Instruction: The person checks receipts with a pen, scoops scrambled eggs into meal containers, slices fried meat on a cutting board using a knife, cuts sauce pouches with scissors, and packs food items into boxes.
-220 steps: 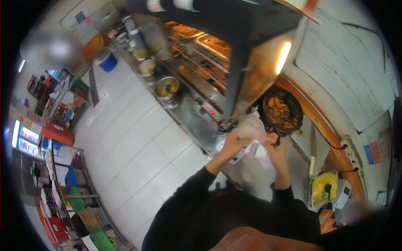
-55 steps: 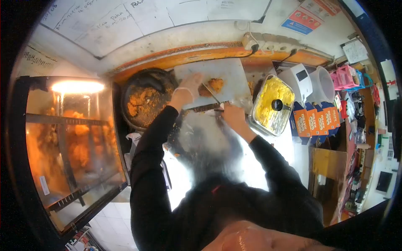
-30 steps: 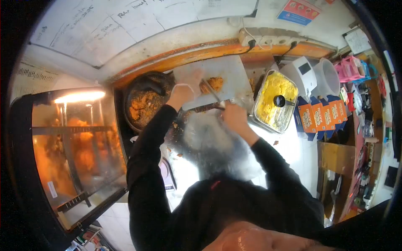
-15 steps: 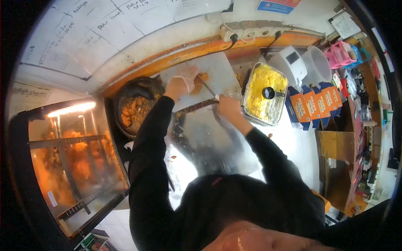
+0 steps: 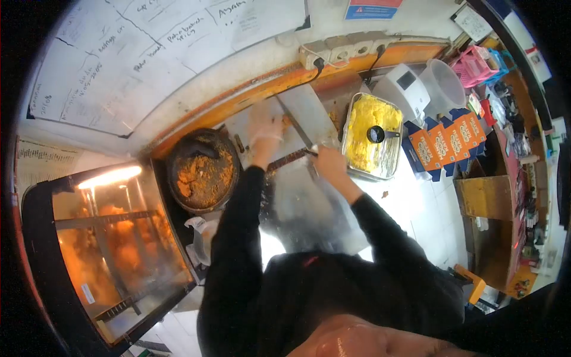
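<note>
1. Grasping the knife (image 5: pixel 294 122) by its handle, the right hand (image 5: pixel 331 162) has its fingers closed around the grip, at the near edge of the cutting board (image 5: pixel 324 119).
2. The knife is over the white board, just to the right of the left hand (image 5: pixel 266 132). Its long axis runs aslant: the handle end is nearest the person and to the right, while the tip points away, up and leftward, towards the orange-brown ledge (image 5: pixel 256 89) along the wall.
3. The blade looks long, straight and narrow, of dull grey metal. A small pale patch shows where blade meets hand; the rest of the handle is hidden by the fingers.
4. The left hand, in what looks like a clear plastic glove, is over the board with its fingers towards the wall. It is blurred, so I cannot tell whether it grips anything.
5. A bit of orange-brown food (image 5: pixel 287 121) shows between the left fingers and the blade; its full shape is hidden.
6. Left of the board stands a dark round mortar (image 5: pixel 233 178) holding crumbly orange-brown food, with a dark pestle (image 5: pixel 202 149) lying in it.
7. To the right, a rectangular tray (image 5: pixel 367 174) holds a yellow mass, and a black ladle (image 5: pixel 376 135) rests on that.
</note>
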The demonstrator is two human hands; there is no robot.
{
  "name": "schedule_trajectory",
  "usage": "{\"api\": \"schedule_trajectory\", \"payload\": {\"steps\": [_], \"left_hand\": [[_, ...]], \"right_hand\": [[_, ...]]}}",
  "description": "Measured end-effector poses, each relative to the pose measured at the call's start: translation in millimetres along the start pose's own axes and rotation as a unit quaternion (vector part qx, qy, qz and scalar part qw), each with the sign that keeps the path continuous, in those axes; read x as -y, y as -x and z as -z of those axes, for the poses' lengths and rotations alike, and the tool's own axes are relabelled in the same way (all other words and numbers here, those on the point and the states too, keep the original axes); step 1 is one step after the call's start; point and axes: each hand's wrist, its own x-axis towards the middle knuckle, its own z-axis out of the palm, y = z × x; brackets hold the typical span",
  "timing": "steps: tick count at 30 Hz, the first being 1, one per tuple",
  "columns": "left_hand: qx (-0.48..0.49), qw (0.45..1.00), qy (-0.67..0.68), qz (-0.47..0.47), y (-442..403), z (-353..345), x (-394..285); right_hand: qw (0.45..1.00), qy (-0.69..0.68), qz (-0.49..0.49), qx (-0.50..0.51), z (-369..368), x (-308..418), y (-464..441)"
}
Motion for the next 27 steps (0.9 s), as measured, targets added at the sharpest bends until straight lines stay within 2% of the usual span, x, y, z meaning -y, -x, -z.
{"api": "schedule_trajectory", "payload": {"steps": [2, 6, 9, 12, 16, 18, 20, 23, 27], "left_hand": [[-0.032, 0.969, 0.040, 0.243, 21, -8, -20], [-0.039, 0.944, 0.002, 0.329, 9, -46, -36], [-0.103, 0.924, -0.059, 0.363, 1, -57, -53], [-0.140, 0.940, -0.079, 0.302, 4, -90, -32], [-0.156, 0.975, -0.095, 0.125, -10, -143, 39], [-0.249, 0.954, -0.149, 0.079, 24, -89, -7], [-0.250, 0.961, -0.111, -0.034, 21, -99, 18], [-0.203, 0.967, -0.139, -0.062, 25, -93, 20], [-0.169, 0.964, -0.174, -0.109, 38, -85, 12]], "right_hand": [[0.998, -0.034, -0.047, -0.007, 5, -1, 19], [0.996, -0.006, -0.081, -0.027, -26, 12, 19], [0.995, -0.028, -0.094, -0.020, -68, 11, -1], [0.995, -0.053, -0.069, -0.051, -63, 12, 4], [0.991, -0.115, -0.027, -0.056, -17, 4, 49], [0.992, -0.125, -0.012, -0.030, -9, -1, 78], [0.989, -0.144, -0.005, -0.013, 7, -3, 114], [0.979, -0.199, 0.028, -0.021, 21, -25, 154], [0.980, -0.200, -0.017, 0.003, 59, -62, 191]]}}
